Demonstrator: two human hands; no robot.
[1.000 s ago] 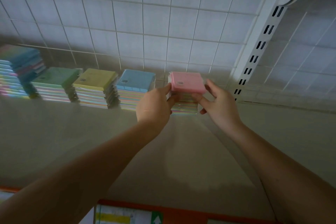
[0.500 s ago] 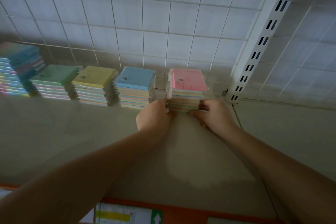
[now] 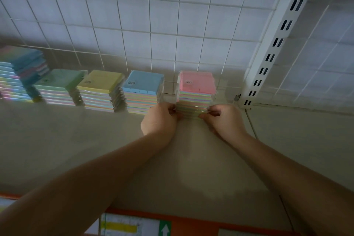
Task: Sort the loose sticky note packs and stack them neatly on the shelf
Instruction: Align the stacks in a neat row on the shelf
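Now both hands (image 3: 191, 119) pinching pink-topped stack (image 3: 195, 96), shelf (image 3: 76, 140)

Both hands (image 3: 159, 120) dropped to the stack's (image 3: 193, 101) base.

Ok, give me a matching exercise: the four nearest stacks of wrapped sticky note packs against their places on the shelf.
Stacks:
1. pink-topped stack of wrapped sticky note packs
2. blue-topped stack
3. yellow-topped stack
4. green-topped stack

Places:
A. directly left of the yellow-topped one
B. between both hands, nearest the white slotted upright
C. between green and blue
D. just left of the left hand

Pairs: 1-B, 2-D, 3-C, 4-A
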